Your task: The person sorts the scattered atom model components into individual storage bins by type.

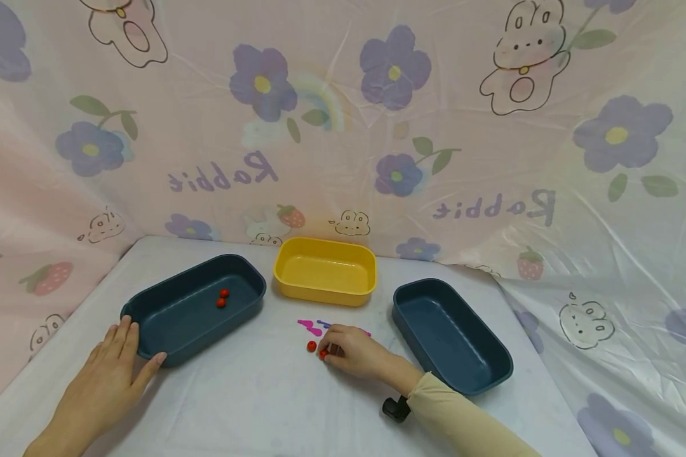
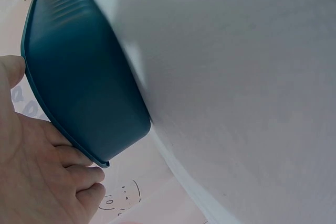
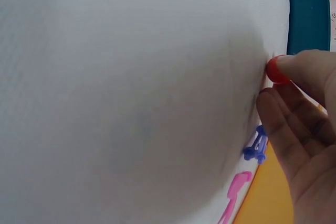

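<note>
My left hand (image 1: 100, 381) lies at the near-left corner of the left dark teal tray (image 1: 191, 270), fingers extended and thumb spread, touching its rim. In the left wrist view, thumb and fingers of the left hand (image 2: 47, 166) meet the rim of that tray (image 2: 84, 72). Two small red balls (image 1: 221, 303) lie inside the tray. Over the table's middle, my right hand (image 1: 354, 352) pinches a small red ball (image 3: 277, 71) with its thumb and curled fingers. Another red ball (image 1: 311, 346) lies just left of the fingertips. Pink pieces (image 1: 314, 331) and a blue piece (image 1: 323, 324) lie beyond.
A yellow tray (image 1: 326, 295) stands at the back centre by the printed curtain. A second dark teal tray (image 1: 454, 336) sits at the right, close to the right forearm. A small black object (image 1: 396, 409) shows beside the right sleeve.
</note>
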Motion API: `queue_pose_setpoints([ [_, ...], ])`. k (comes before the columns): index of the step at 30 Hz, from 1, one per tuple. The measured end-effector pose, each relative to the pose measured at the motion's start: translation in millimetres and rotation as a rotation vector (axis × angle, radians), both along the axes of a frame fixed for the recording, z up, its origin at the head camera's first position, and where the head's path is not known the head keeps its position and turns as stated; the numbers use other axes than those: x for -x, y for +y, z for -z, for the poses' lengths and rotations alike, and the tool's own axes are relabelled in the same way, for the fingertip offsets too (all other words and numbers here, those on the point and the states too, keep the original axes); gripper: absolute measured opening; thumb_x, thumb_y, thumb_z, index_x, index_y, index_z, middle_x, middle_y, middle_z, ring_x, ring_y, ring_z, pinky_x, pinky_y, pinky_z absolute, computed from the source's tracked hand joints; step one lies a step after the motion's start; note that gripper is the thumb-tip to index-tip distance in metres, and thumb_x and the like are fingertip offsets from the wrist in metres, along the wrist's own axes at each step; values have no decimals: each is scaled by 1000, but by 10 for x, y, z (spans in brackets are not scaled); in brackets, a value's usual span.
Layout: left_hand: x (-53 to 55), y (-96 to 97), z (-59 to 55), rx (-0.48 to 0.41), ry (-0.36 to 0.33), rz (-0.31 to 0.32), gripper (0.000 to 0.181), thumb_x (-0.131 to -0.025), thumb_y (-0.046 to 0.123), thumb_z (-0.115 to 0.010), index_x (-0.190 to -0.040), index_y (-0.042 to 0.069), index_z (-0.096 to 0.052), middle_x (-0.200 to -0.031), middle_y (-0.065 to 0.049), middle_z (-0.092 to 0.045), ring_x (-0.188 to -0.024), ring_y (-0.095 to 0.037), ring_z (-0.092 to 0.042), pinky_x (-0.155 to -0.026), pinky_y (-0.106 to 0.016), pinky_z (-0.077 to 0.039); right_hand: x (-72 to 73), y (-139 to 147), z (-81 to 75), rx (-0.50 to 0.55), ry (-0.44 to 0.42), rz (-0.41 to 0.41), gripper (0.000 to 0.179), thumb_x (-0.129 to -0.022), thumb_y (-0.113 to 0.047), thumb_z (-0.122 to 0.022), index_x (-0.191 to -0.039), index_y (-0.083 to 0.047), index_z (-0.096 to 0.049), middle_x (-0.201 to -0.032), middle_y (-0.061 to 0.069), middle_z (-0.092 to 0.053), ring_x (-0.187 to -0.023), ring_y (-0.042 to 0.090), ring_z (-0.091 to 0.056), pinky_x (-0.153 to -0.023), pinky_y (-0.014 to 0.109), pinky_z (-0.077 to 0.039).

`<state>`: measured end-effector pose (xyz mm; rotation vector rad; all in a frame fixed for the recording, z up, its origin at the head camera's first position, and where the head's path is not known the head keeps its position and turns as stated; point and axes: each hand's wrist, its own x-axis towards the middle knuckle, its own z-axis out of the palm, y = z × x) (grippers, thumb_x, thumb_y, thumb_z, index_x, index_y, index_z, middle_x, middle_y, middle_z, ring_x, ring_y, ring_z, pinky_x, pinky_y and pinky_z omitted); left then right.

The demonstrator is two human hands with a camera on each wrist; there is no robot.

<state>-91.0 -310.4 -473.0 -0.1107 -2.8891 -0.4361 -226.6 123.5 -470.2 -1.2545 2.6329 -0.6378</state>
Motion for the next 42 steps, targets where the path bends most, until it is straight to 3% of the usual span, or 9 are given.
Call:
queue_pose_setpoints([
  [10,8,-15,38,5,21,4,86,-109,41,-52,-151,-26,-19,-162,-44,-6,-152,-58,-1,-124,-65,4,-14,14,-20,52,-24,2,14,-96,-14,-76,-110,-14,-74,-103,-6,-67,-85,3,-58,-79,13,-54],
  [17,0,-7,41,3,28,4,84,-109,39,-52,-151,-26,-19,-161,-45,-7,-152,-58,-2,-124,-65,3,-27,-6,-99,184,-57,17,17,-94,-6,-76,-110,-12,-75,-104,-3,-67,-86,3,-61,-80,17,-58],
  [23,-2,-1,37,3,29,4,84,-109,39,-52,-151,-26,-19,-162,-45,-7,-152,-58,-1,-124,-64,4,-20,-59,-145,275,-4,-4,19,-94,-5,-77,-112,-7,-73,-106,1,-69,-90,14,-67,-81,22,-60],
  [33,-4,-3,17,-10,-2,5,85,-110,41,-50,-151,-26,-18,-162,-45,-5,-151,-60,-3,-123,-66,2,72,-241,-196,418,-9,52,17,-95,-7,-77,-111,-8,-74,-104,-1,-71,-90,8,-66,-81,22,-60],
  [42,-3,3,19,6,4,2,85,-110,41,-50,-152,-25,-18,-162,-44,-6,-152,-59,-3,-124,-64,5,177,-473,-272,531,-52,83,21,-95,-8,-76,-116,-6,-74,-107,0,-71,-95,10,-68,-84,22,-60],
])
